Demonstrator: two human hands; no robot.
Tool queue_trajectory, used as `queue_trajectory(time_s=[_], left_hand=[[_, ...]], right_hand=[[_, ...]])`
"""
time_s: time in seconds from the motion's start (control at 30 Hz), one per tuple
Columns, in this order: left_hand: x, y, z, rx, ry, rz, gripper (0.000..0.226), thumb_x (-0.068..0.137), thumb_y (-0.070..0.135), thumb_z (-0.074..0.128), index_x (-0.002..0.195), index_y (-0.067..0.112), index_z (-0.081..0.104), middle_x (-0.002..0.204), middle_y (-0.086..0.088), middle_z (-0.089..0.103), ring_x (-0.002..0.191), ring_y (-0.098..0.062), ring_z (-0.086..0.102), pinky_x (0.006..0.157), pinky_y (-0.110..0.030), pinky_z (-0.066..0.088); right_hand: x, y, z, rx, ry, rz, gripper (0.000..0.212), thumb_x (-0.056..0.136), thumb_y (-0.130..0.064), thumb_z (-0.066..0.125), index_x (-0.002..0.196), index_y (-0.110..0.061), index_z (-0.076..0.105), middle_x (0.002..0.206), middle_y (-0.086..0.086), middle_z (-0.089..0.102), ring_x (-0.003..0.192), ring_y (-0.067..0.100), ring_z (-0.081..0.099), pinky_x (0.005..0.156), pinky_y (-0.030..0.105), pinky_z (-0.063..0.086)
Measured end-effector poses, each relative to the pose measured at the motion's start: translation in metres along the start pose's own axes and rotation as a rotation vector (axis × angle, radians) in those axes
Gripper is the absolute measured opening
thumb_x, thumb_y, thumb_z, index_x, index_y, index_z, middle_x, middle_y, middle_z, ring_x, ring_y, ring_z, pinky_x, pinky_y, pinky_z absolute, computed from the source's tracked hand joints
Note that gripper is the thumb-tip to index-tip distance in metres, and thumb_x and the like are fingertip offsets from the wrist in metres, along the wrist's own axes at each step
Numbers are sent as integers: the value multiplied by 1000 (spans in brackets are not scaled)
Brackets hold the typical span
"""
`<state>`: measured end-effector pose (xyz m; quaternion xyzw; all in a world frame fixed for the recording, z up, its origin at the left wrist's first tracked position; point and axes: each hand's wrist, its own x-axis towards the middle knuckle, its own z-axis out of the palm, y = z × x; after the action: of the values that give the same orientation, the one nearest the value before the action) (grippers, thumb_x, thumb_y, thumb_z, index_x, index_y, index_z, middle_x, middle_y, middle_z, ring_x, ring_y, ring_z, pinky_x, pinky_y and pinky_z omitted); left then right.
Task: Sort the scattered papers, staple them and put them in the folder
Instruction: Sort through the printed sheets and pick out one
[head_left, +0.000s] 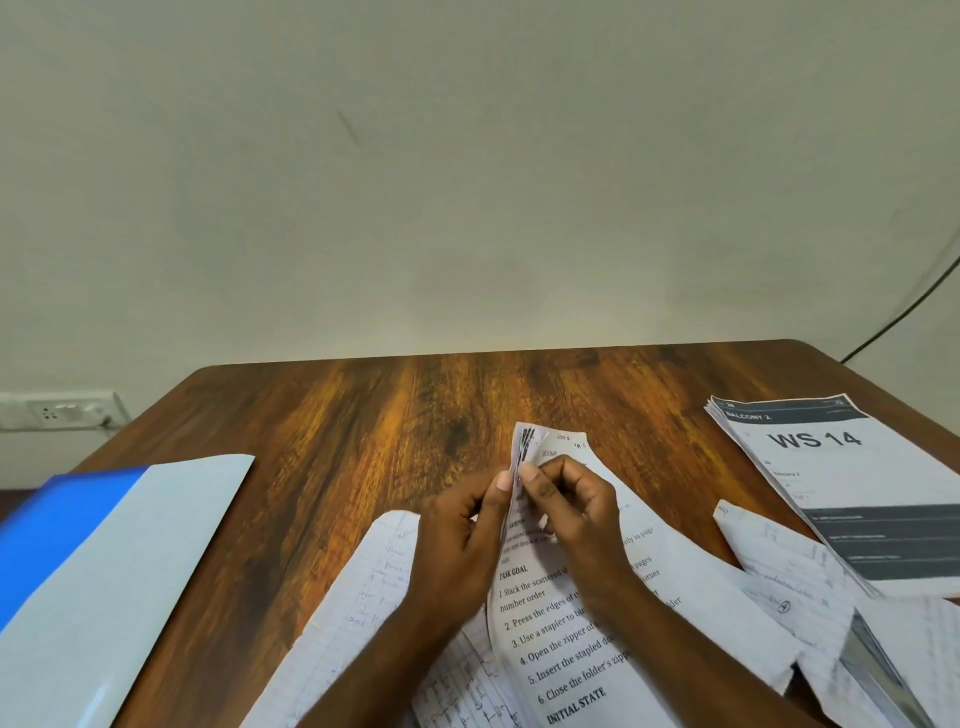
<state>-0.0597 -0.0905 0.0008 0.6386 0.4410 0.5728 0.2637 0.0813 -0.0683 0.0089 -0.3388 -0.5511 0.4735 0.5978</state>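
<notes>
Both hands are working at the far corner of a white printed sheet headed with task instructions (576, 613), which is lying across the middle of the brown wood-grain tabletop (395, 415). The left hand (457, 540) is pinching the raised corner with its thumb on the near face, and the right hand (576, 514) is pinching the same corner from the other side, fingers curled. The corner is lifted off the tabletop and its edge looks fanned into several layers, so the hands are probably separating or squaring pages that are sticking together; whether it is one folded sheet or a few cannot be told.

Other papers are lying loose around it. A white lined sheet with handwriting (363, 597) is angled under the left forearm, and another handwritten sheet (789, 577) is resting to the right, partly under a thin stack of printed pages whose top one reads WS 14 (852, 483). That stack is sitting apart near the right edge, perhaps already set aside as a group.

A blue and translucent white plastic folder (104, 561) is lying flat at the left, well apart from the papers, within reach for the last step. No stapler is showing anywhere in view. Judging by the spread of sheets, sorting is in its early part and stapling is not yet done.
</notes>
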Motion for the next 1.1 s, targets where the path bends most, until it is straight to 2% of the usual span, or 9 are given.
queue_trajectory(time_s=[0.13,0.33,0.4,0.47,0.6,0.7,0.83,1.03,1.1], left_hand=[[-3,3,0,-3,-12,25,30,113,30,50,107,24,78,87,0,77,77,-26,76,62,-50,59],[-1,5,1,-81,-6,20,24,108,32,60,120,19,75,105,-6,79,92,-29,77,75,-60,61],[-1,6,1,-103,2,-1,28,104,35,65,125,18,73,109,-4,80,96,-28,78,75,-60,63],[-2,6,0,-117,1,1,31,102,33,68,129,17,71,114,-1,80,101,-26,78,78,-57,64],[-2,1,-2,-63,78,-16,33,93,7,73,123,21,73,110,4,81,95,-21,80,73,-53,66],[-1,-1,0,-83,155,-65,42,90,-6,72,118,25,75,107,5,82,92,-20,80,74,-53,66],[1,-1,3,-121,185,-46,25,97,6,74,117,20,77,107,3,82,94,-22,80,82,-56,65],[3,-2,3,-97,202,-15,16,104,30,67,112,22,79,100,-1,81,88,-27,79,75,-60,63],[2,0,3,-66,197,11,18,106,28,64,112,20,79,99,0,81,87,-26,79,73,-58,63]], right_hand=[[-1,-2,1,-10,4,-13,50,83,-45,77,82,3,63,71,10,63,69,21,57,68,31,52],[0,1,-1,49,6,-15,30,92,-22,71,83,6,63,68,9,61,62,14,53,59,23,46],[-1,2,-2,59,8,18,9,97,-6,67,95,2,72,74,4,70,63,6,60,60,20,48],[-1,4,-2,61,29,29,12,96,1,66,104,1,75,80,2,75,67,3,66,62,18,50],[0,6,0,80,53,47,25,82,-18,68,100,-2,75,83,7,77,71,7,68,63,22,51],[0,9,0,57,54,71,23,81,-20,69,98,-6,76,85,9,78,70,10,69,63,26,52],[0,11,0,-1,46,70,24,82,-24,71,99,-9,77,88,13,78,78,23,74,69,40,57],[-3,8,1,-101,16,-9,28,85,-26,74,110,-14,77,96,7,79,90,26,76,80,46,61],[-4,5,2,-125,4,-62,28,87,-28,76,112,-16,75,97,6,79,88,27,75,79,46,61]])
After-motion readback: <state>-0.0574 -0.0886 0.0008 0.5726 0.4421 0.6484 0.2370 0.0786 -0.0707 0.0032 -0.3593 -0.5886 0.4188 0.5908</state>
